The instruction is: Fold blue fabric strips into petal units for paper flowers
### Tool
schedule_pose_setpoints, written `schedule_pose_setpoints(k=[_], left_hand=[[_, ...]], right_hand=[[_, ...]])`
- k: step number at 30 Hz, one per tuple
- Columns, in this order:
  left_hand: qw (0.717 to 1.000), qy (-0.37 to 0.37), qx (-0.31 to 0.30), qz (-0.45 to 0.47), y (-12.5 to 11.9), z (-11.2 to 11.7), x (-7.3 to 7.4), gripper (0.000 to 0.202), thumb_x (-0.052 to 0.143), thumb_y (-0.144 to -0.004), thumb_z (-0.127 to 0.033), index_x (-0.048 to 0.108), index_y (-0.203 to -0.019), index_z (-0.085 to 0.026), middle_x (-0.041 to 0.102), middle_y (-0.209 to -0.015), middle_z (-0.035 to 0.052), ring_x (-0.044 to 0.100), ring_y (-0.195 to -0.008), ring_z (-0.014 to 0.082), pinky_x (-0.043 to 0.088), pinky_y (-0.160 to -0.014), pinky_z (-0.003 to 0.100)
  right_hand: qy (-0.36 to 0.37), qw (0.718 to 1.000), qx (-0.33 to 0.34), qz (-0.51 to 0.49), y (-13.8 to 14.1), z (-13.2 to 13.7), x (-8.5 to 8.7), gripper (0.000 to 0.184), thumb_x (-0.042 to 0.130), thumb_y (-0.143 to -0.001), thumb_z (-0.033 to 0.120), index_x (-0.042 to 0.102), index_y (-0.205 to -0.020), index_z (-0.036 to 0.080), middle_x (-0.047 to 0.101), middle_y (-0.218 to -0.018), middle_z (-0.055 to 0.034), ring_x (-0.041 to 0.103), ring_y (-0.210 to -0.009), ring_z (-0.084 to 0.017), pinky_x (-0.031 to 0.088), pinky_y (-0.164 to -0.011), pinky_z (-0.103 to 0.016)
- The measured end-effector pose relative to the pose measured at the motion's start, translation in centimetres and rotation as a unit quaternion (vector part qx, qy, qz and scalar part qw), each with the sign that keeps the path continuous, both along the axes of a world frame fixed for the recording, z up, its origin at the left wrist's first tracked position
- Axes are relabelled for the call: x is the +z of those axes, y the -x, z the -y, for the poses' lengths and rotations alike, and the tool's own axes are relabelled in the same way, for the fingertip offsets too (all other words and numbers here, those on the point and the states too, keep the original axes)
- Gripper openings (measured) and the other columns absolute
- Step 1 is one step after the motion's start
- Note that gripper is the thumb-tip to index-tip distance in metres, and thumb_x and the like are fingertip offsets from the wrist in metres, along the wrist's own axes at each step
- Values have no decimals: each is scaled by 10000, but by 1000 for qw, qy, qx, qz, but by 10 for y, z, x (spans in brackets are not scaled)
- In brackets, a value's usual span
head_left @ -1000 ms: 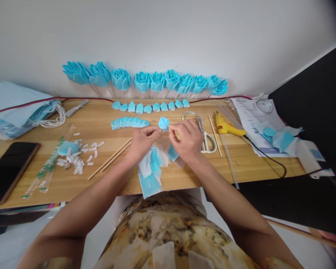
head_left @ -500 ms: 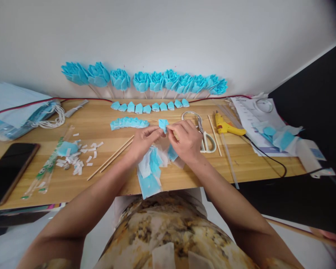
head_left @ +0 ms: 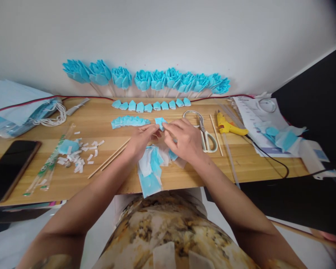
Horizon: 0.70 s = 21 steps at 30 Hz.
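Observation:
Between my hands is a small folded piece of blue fabric [head_left: 160,121]. My left hand [head_left: 145,139] pinches its lower edge, thumb and fingers together. The fingertips of my right hand [head_left: 184,140] press on the piece from the other side. Below my hands lie loose blue and white fabric strips [head_left: 150,175], reaching over the table's front edge. Just beyond my left hand is a row of overlapping folded blue petals [head_left: 130,121]. Further back stands a line of separate folded blue petals [head_left: 140,107]. White-handled scissors [head_left: 209,142] lie right beside my right hand.
Blue fabric flowers on sticks [head_left: 143,80] lean along the wall. To the right are a yellow glue gun [head_left: 231,127] with its cord and papers [head_left: 248,112]. On the left are wooden sticks [head_left: 110,158], white paper scraps [head_left: 78,162], a phone [head_left: 12,168] and a plastic bag [head_left: 19,116].
The folded blue piece has shifted slightly left and turned between my hands. My right fingers have moved left onto it. The view has tilted a little.

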<state>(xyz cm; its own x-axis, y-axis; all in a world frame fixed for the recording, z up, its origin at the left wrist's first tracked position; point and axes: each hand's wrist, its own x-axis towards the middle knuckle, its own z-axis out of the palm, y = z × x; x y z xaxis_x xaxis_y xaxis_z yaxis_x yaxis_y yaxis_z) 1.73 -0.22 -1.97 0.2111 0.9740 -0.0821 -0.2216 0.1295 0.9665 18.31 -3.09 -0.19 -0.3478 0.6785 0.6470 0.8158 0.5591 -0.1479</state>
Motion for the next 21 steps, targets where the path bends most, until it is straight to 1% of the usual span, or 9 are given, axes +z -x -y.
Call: schedule_pose_setpoints(k=[3, 6, 7, 10, 12, 14, 17, 19, 21], left_hand=[[1000, -3, 1, -1, 2, -2, -1, 259, 720, -728, -414, 681, -647, -171, 647, -676, 27, 585, -671, 141, 461, -668, 275], [999, -30, -10, -33, 3, -2, 2, 283, 692, -759, -431, 668, -645, -173, 632, -666, 26, 571, -660, 139, 447, -662, 274], [998, -45, -14, -51, 3, -2, 3, 297, 679, -772, -440, 662, -642, -174, 629, -666, 27, 565, -657, 139, 444, -664, 276], [990, -97, -24, -104, 4, -1, 5, 346, 639, -812, -475, 641, -630, -181, 616, -660, 29, 551, -654, 145, 440, -674, 285], [983, -125, -32, -130, 5, -1, 6, 359, 620, -831, -490, 637, -638, -187, 610, -657, 28, 548, -664, 153, 436, -679, 291], [978, -143, -37, -150, 5, -1, 5, 353, 608, -846, -489, 641, -659, -192, 606, -659, 24, 545, -674, 159, 429, -683, 296], [976, -146, -32, -159, 5, 0, 6, 348, 599, -859, -482, 643, -669, -193, 603, -666, 24, 547, -683, 164, 428, -690, 300], [980, -133, -26, -143, 4, 0, 8, 378, 582, -871, -505, 637, -666, -193, 606, -676, 28, 554, -687, 164, 439, -695, 300], [986, -109, -22, -123, 3, 1, 10, 373, 610, -848, -528, 640, -691, -191, 612, -691, 23, 553, -686, 156, 440, -687, 293]], right_hand=[[12, 1000, 9, -1, -2, 2, 5, 278, 534, -936, 204, 748, -1111, 179, 766, -955, -80, 668, -903, -238, 501, -729, -361], [54, 994, -9, -92, -11, -2, 12, 287, 508, -952, 207, 720, -1146, 207, 756, -966, -61, 671, -911, -211, 518, -773, -350], [78, 988, -15, -133, -15, -5, 14, 298, 505, -950, 211, 700, -1175, 209, 751, -967, -55, 672, -897, -198, 521, -757, -337], [196, 953, 11, -230, -25, -16, 15, 363, 523, -926, 232, 637, -1269, 205, 749, -1015, -54, 684, -897, -177, 518, -678, -291], [277, 921, 53, -268, -26, -22, 12, 412, 564, -900, 263, 610, -1306, 209, 753, -1035, -54, 691, -908, -174, 520, -674, -283], [329, 893, 86, -294, -24, -27, 6, 467, 608, -861, 273, 596, -1324, 209, 748, -982, -38, 682, -851, -161, 520, -678, -286], [347, 869, 104, -337, -19, -29, -1, 501, 622, -824, 250, 597, -1321, 195, 711, -880, -7, 638, -755, -130, 505, -667, -280], [340, 859, 110, -366, -15, -29, -5, 490, 617, -822, 243, 604, -1310, 200, 690, -855, 7, 622, -747, -121, 497, -671, -275], [337, 850, 118, -386, -12, -28, -7, 476, 618, -825, 237, 608, -1301, 213, 676, -851, 14, 618, -759, -120, 494, -677, -272]])
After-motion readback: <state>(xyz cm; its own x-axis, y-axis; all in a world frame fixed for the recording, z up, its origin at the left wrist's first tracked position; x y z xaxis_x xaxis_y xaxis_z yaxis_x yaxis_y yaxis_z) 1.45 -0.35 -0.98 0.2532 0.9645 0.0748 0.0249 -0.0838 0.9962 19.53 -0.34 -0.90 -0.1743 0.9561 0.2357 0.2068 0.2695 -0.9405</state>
